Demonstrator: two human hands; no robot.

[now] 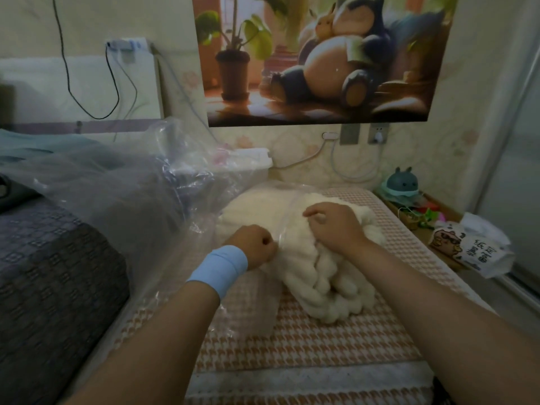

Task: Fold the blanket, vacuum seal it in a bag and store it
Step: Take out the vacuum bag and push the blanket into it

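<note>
Bed (306, 340): left hand (255, 244) pinches bag (131, 200) edge, right hand (336, 226) grips blanket (327, 282).

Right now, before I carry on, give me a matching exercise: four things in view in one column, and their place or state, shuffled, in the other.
Things:
1. left hand
2. right hand
3. blanket
4. teal toy

Place or state:
A. cream, folded, partly inside the bag
B. round, at the far right of the view
C. pinches the bag's open edge
D. on top of the blanket, fingers curled into it

Pairs: 1-C, 2-D, 3-A, 4-B
</note>
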